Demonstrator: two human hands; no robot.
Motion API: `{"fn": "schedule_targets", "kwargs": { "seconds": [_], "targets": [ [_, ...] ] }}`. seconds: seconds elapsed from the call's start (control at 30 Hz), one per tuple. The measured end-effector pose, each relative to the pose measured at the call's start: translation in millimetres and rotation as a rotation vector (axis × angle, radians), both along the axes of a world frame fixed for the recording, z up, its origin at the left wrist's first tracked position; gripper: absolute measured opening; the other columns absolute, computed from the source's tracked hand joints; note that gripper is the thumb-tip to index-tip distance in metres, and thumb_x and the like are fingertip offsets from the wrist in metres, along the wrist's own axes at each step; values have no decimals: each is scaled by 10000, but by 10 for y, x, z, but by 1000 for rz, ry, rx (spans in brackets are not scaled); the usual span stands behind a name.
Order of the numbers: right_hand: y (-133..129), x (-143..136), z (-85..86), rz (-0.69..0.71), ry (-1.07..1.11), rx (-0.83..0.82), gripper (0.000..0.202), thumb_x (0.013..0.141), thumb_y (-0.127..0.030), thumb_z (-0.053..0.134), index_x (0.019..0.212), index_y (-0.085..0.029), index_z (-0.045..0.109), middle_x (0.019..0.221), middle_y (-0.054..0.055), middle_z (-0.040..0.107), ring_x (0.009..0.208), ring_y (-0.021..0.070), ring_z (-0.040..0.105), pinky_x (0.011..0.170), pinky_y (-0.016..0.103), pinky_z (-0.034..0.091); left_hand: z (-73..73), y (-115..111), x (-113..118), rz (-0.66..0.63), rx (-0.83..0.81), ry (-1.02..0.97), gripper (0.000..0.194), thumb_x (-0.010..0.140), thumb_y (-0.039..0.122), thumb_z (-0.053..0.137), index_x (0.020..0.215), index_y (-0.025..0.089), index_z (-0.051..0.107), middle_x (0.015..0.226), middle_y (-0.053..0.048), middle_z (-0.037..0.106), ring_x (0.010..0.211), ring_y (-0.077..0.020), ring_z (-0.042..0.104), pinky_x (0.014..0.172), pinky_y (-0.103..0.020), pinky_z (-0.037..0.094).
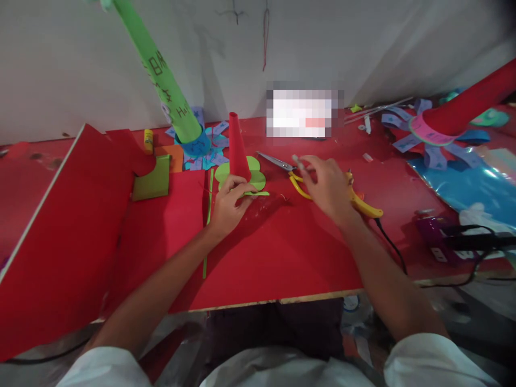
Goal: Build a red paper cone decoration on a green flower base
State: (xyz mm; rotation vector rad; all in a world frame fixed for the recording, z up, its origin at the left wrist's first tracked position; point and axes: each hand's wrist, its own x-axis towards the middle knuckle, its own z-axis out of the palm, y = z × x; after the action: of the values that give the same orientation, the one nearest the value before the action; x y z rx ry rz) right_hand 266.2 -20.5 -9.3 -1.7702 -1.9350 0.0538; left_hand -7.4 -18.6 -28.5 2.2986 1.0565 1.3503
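Observation:
A narrow red paper cone (238,148) stands upright on a green paper flower (255,164). My left hand (230,207) is closed at the front of the cone's base, its fingers pinched at the flower's near edge. A thin green paper strip (260,193) pokes out by these fingertips. My right hand (328,185) hovers to the right with thumb and fingers drawn together; a small pale piece at the fingertips is too blurred to name. Beside and partly under it lie scissors (278,161) with yellow handles. A yellow glue gun (366,207) with a black cord rests behind that wrist.
Red sheets (52,231) and a green paper pad (152,180) lie left, near a yellow glue stick (148,141). A tall green paper tube (161,75) stands behind; a red tube (471,102) leans right. A purple box (435,236) sits by the right edge.

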Motion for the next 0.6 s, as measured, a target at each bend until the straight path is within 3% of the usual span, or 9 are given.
{"fn": "schedule_targets", "kwargs": {
  "seconds": [0.17,0.37,0.6],
  "targets": [
    [-70,-250,-39,73,-51,-55,330,1059,-354,468,1278,-212,670,1122,145,729,1052,323,603,902,445,458,31,-20,8,-20,-16,14,75,996,210,652,996,227,726,964,-26,647,905,-147,650,801,-289,545],
    [-51,-58,-83,-2,-250,-104,320,1067,-358,430,1148,-184,686,1071,181,678,1084,353,558,899,483,440,13,-12,1,-13,-45,51,80,1007,254,636,1001,228,712,971,-39,660,922,-168,652,822,-315,556],
    [-36,81,-133,-54,-359,-127,316,1052,-361,492,1232,-142,631,1158,198,641,1068,342,592,855,456,463,0,-7,3,-29,-49,64,98,1013,295,633,1004,212,683,1018,-56,639,967,-175,648,853,-324,559]
  ]
}}
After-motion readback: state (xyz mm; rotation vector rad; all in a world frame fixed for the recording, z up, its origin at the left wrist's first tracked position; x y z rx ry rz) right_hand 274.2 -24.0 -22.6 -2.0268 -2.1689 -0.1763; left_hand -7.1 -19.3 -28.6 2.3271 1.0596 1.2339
